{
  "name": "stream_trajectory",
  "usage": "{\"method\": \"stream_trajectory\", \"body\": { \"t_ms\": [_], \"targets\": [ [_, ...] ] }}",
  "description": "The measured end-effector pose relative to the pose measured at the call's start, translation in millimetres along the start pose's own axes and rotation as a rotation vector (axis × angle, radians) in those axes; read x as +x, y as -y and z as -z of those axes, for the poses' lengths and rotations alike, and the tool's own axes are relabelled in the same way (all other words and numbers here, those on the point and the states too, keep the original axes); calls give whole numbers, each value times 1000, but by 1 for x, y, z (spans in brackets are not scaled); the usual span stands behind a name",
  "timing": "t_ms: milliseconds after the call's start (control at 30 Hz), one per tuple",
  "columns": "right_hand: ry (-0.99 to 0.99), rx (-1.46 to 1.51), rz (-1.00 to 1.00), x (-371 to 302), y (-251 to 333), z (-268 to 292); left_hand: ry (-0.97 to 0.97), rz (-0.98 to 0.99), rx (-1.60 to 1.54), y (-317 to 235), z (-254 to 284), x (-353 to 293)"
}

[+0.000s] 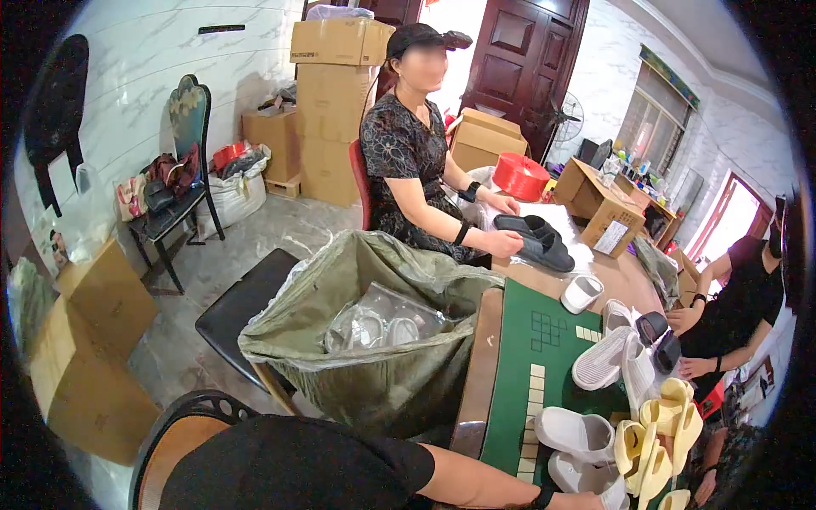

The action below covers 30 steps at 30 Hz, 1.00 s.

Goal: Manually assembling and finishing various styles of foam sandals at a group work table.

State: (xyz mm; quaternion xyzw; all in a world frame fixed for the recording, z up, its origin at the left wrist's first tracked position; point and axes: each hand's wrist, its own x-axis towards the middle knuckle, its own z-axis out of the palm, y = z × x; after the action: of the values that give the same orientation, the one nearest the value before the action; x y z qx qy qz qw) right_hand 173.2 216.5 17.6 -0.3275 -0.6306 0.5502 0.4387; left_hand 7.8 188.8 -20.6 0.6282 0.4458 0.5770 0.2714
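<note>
My left arm reaches right along the lower edge, a black band at the wrist. Only a sliver of my left hand (580,501) shows, beside a white slipper (586,474); its fingers are cut off by the frame, so I cannot tell if it grips the slipper. Just beyond lies another white slipper (576,432). A cluster of yellow slippers (659,442) sits to the right. My right hand is out of view. Across the table, a co-worker (416,161) has both hands at a pair of dark slippers (535,242).
The green table mat (518,336) carries a row of pale tiles (535,391) and several more white slippers (602,357). Left of the table stands a large green sack (374,382) holding bagged slippers (382,327). Another person (731,297) is at the right. Cardboard boxes (85,357) stand left.
</note>
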Motion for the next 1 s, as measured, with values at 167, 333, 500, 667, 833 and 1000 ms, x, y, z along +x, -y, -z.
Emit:
{"method": "stream_trajectory", "body": {
  "t_ms": [167, 333, 500, 667, 833, 1000],
  "targets": [
    [11, 14, -39, -6, 18, -11, -5, -16, -10, -1, 2, -1],
    [6, 32, -35, -5, 12, -9, 36, 40, -19, -19, 8, -3],
    [63, 27, 5, -5, 13, -13, -44, -61, 81, -6, 6, -2],
    [44, -118, 88, -6, 13, -14, -42, 28, 31, -12, 7, -1],
    [35, -140, 118, -8, 18, -18, -105, 2, 12, -1, 2, 0],
    [56, -237, 176, -1, -1, -9, -98, -52, 139, -2, 4, -1]
  ]
}}
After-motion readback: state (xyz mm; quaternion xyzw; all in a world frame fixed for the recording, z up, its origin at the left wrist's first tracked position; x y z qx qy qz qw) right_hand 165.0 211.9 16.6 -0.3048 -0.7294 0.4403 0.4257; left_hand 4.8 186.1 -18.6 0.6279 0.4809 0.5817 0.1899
